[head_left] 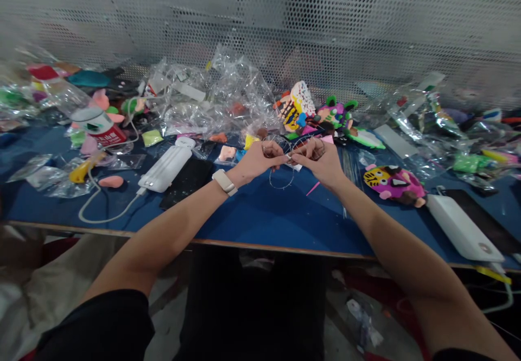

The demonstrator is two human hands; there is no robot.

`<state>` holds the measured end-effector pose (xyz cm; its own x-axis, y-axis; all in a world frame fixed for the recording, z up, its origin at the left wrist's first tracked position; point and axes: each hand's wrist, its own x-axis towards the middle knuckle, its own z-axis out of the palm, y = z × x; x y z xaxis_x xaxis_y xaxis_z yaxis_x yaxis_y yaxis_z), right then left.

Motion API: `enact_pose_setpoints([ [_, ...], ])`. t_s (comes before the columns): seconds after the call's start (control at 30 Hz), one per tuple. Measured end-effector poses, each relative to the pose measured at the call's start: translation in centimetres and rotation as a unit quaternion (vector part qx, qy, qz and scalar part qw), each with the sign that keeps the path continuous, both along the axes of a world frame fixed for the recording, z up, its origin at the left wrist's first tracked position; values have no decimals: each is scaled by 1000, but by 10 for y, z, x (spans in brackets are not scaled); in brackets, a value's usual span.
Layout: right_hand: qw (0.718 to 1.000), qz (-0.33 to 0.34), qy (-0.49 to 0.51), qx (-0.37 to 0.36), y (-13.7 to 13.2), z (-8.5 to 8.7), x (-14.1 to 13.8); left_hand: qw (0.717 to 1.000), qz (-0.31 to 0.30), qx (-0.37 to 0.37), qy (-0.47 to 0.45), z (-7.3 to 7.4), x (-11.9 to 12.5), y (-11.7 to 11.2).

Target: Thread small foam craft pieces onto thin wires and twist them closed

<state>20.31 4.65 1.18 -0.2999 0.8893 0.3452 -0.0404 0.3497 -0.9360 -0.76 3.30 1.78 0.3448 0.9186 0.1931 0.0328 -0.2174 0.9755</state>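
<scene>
My left hand [260, 160] and my right hand [319, 160] meet over the blue table [252, 220], fingers pinched together. Between the fingertips is a small white piece [290, 158], and a thin beaded loop of thread or chain [280, 179] hangs down from it. Both hands grip this small piece; what it is exactly is too small to tell. A pale watch [224, 182] sits on my left wrist. Just behind the hands lie colourful felt animal figures [299, 111] and a green and purple one [336, 115].
Crumpled clear plastic bags [211, 97] pile up behind. A white power bank [165, 168] with cable lies left, another white device [464, 228] right, beside a pink and yellow tiger toy [393, 183]. A red and white tape roll [97, 125] stands left. Perforated metal wall behind.
</scene>
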Motion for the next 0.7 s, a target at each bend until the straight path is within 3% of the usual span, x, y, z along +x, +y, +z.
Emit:
enact_pose_setpoints([
  [0.33, 997, 17, -12, -72, 3, -2, 0, 1000, -2, -14, 10, -1, -2, 1],
  [0.5, 998, 17, -7, -67, 5, -5, -1, 997, -8, -66, -32, -5, -1, 2],
  [0.7, 997, 23, -16, -72, 3, -5, 0, 996, 13, -88, -3, -2, -5, 1],
])
